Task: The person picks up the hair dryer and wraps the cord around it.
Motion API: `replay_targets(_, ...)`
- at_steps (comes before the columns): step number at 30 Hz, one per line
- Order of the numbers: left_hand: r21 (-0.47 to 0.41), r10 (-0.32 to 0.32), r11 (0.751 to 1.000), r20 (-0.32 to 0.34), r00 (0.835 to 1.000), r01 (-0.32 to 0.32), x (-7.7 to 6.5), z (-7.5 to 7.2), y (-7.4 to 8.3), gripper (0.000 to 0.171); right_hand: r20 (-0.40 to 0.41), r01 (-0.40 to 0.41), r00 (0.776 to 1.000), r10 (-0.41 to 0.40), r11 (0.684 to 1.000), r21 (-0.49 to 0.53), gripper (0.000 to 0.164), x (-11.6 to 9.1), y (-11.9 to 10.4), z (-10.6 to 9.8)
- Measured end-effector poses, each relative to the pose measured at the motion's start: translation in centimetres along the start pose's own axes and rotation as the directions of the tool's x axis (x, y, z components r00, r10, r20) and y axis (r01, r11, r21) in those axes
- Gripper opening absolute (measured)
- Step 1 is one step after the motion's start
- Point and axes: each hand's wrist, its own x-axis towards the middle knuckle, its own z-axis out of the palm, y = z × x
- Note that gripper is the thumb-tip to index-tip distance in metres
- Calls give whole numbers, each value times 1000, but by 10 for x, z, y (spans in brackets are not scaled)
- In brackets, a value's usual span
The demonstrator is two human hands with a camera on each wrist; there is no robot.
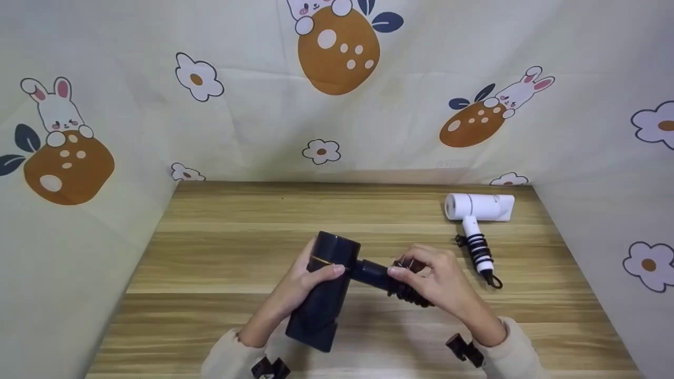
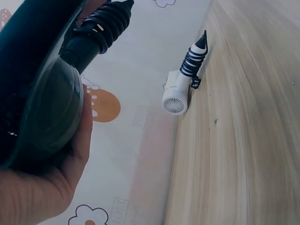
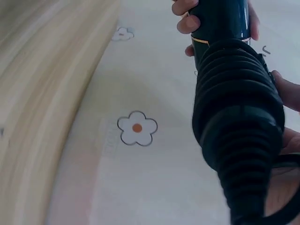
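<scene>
A dark hair dryer (image 1: pixel 322 305) with a thin gold band is held up above the table. My left hand (image 1: pixel 301 281) grips it round the barrel, thumb across the near side; in the left wrist view the palm and a finger of that hand (image 2: pixel 47 194) wrap the dryer's body (image 2: pixel 51 112). The handle points right, and a black cord (image 1: pixel 408 295) is coiled round it. At those coils, my right hand (image 1: pixel 439 271) pinches the cord with thumb and fingers. In the right wrist view the coiled cord (image 3: pixel 236 89) hides much of the handle.
A white hair dryer (image 1: pixel 482 207) lies at the table's back right, its black cord (image 1: pixel 479 251) wound round the handle. The wood-grain table (image 1: pixel 221 252) meets a patterned cloth backdrop (image 1: pixel 253 121) at the back and sides.
</scene>
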Motion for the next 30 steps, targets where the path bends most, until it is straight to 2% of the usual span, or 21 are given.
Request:
replay_targets(3,32,25,999,39,999,-27,-1,-3,-2,68,127,-140,984,123,980,139,10,1,3,-2)
replay_targets(5,58,40,997,75,996,-44,-2,-4,-5,67,250,-234,953,174,943,236,15,0,6,-4)
replay_targets(7,74,41,996,121,992,-50,-2,-5,-8,67,386,-309,907,166,887,344,22,0,11,-5)
replay_targets(10,86,39,995,193,980,-56,-2,-5,-12,67,544,-380,836,70,790,482,34,-3,19,-5)
replay_targets(13,87,60,993,261,963,-86,0,-6,-15,67,625,-430,778,-72,664,612,44,-9,26,2)
replay_targets(14,79,70,992,281,957,-96,0,-6,-16,66,637,-454,762,-112,608,651,45,-12,28,6)
replay_targets(16,67,92,991,311,946,-119,1,-7,-18,67,647,-514,735,-205,454,728,44,-18,30,15)
replay_targets(18,64,113,988,323,940,-141,2,-8,-20,68,637,-558,722,-271,317,767,41,-23,29,24)
replay_targets(19,70,116,987,320,940,-145,2,-9,-21,69,630,-572,723,-283,266,776,39,-25,28,27)
replay_targets(20,79,111,987,313,943,-143,2,-9,-22,70,618,-572,729,-294,234,786,37,-27,27,29)
replay_targets(21,93,108,986,301,948,-141,2,-9,-23,71,611,-566,739,-283,230,791,36,-29,26,29)
replay_targets(22,112,104,984,285,953,-141,3,-9,-23,71,599,-542,757,-259,262,798,37,-29,24,27)
replay_targets(23,138,108,979,265,958,-149,3,-9,-23,71,588,-515,777,-223,311,799,36,-30,23,25)
replay_targets(24,186,116,969,232,966,-162,4,-9,-22,71,575,-481,798,-182,382,789,35,-29,22,22)
replay_targets(25,231,129,957,198,972,-175,5,-8,-22,72,557,-439,820,-132,478,761,35,-28,21,18)
replay_targets(26,272,153,943,164,974,-194,6,-8,-21,72,528,-384,845,-82,594,707,34,-27,19,15)
replay_targets(28,374,227,895,84,970,-242,8,-7,-20,72,449,-293,892,45,816,499,37,-24,17,9)
replay_targets(29,423,267,868,42,963,-259,9,-6,-20,71,397,-264,911,111,896,356,39,-23,17,8)
replay_targets(30,464,299,845,4,954,-266,9,-6,-20,70,334,-244,928,168,948,202,41,-21,18,8)
